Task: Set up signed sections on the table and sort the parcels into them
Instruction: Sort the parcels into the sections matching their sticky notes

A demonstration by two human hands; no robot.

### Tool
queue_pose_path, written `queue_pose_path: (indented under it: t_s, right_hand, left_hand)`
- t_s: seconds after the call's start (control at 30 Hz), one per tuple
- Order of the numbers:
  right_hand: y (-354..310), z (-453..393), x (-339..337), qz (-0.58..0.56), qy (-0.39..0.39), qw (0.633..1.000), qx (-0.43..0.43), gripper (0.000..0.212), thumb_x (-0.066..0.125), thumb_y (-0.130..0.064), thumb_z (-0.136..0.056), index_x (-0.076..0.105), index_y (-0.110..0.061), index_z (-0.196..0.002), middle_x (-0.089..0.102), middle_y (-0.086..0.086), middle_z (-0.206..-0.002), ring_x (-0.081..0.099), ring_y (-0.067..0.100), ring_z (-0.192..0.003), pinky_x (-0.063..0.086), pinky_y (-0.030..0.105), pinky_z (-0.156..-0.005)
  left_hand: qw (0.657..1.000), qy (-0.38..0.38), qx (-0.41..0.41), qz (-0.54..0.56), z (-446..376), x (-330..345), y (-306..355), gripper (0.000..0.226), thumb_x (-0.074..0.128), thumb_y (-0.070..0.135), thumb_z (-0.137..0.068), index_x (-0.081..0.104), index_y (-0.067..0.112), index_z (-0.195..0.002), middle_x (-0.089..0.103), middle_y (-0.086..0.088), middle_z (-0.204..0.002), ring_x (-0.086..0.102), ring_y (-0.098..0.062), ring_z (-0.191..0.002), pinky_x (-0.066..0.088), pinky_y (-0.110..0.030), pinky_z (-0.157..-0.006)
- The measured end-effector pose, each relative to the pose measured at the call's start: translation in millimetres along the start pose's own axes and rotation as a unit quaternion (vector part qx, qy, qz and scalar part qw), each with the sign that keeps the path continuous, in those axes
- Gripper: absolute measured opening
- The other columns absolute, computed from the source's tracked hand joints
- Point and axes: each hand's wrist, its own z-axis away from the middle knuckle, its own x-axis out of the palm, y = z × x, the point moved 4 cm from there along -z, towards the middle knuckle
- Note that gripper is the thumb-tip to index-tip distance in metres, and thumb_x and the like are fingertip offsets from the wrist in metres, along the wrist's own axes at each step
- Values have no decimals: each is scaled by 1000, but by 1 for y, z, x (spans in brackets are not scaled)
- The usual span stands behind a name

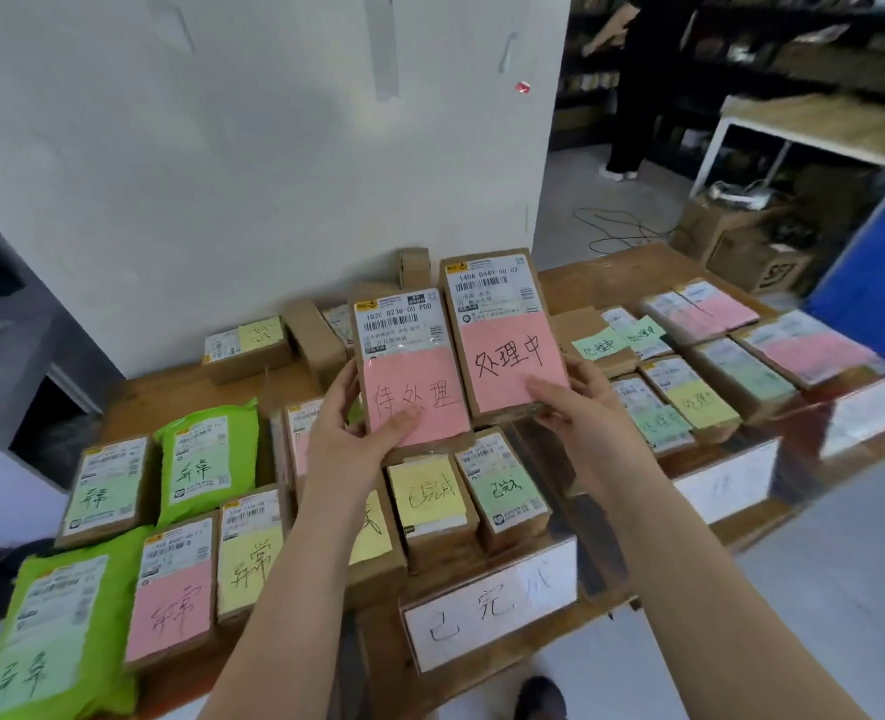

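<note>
Wooden table (632, 275) with many parcels
Brown boxes (500, 491) with coloured notes and green bags (206, 459) lie flat on it in groups; white signs (487, 605) hang at its front edge.

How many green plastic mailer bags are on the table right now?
2. One green bag lies at the left among the cardboard parcels; the other green bag lies at the near left corner, partly cut off by the frame. More may be hidden off-frame.

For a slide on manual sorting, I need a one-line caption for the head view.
Left hand and right hand each hold up a pink-noted parcel above sorted parcels on the wooden table.
</note>
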Motion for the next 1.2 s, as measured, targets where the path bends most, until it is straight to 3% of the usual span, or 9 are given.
queue_pose_path:
  t_s: [0.13, 0.27, 0.47, 0.83, 0.93, 1.0, 1.07, 1.2]
  right_hand:
    - [-3, 20, -19, -1, 40, 999, -8, 41, 70, -12, -80, 53, -17, -117, 70, 4, -109, 69, 17, -95, 53, 22, -69]
    - [-10, 30, -37, 6, 71, 997, -23, 36, 70, -13, -81, 54, -19, -112, 70, 5, -108, 66, 19, -101, 51, 31, -84]
    - [-21, 26, -63, 4, 109, 993, -41, 28, 69, -15, -82, 54, -21, -105, 71, 6, -104, 66, 22, -101, 48, 38, -98]
    - [-44, -11, -136, -3, 118, 992, -34, 36, 68, -20, -84, 53, -20, -116, 71, 3, -105, 68, 20, -96, 54, 35, -84]
    - [-56, -29, -165, 0, 95, 995, -32, 37, 67, -16, -85, 53, -17, -119, 71, 4, -106, 67, 21, -100, 52, 37, -90]
    - [-65, -39, -184, -7, 73, 997, -28, 35, 66, -14, -86, 53, -18, -118, 71, 4, -106, 68, 17, -95, 55, 31, -81]
    - [-74, -49, -204, -7, 53, 998, -27, 33, 65, -12, -86, 53, -17, -117, 70, 3, -101, 68, 13, -86, 53, 21, -65]
    - [-85, -72, -237, 2, 19, 1000, -24, 33, 65, -10, -85, 53, -14, -116, 69, 5, -104, 65, 19, -93, 47, 26, -76]
  left_hand:
    - [999, -36, 3, 0, 9, 16, 3, 79, 77, 10, -70, 41, 29, -138, 56, 9, -123, 59, 0, -89, 55, -23, -67]
    - [998, -58, -7, 3, 12, 35, 5, 80, 76, 14, -70, 39, 31, -138, 54, 10, -125, 59, -6, -96, 57, -36, -78]
    - [996, -81, -21, 1, 6, 66, 2, 75, 74, 14, -74, 38, 33, -138, 58, 13, -115, 60, -8, -97, 56, -31, -74]
    - [997, -65, -16, -26, -2, 150, -5, 72, 74, 18, -75, 39, 34, -136, 57, 16, -110, 61, -4, -91, 56, -25, -71]
    - [999, -44, -24, -18, -2, 181, -8, 75, 75, 17, -73, 39, 33, -137, 58, 16, -109, 61, -10, -101, 54, -40, -88]
    - [999, -26, -24, -22, -2, 203, -10, 75, 75, 17, -74, 40, 32, -138, 57, 15, -108, 59, -16, -109, 51, -45, -93]
    - [1000, -10, -18, -21, 0, 225, -11, 74, 75, 16, -74, 41, 31, -137, 56, 19, -104, 59, -11, -104, 54, -38, -87]
    - [999, 26, -11, -15, 5, 259, -15, 71, 76, 14, -73, 43, 32, -134, 58, 19, -102, 59, -4, -97, 55, -25, -72]
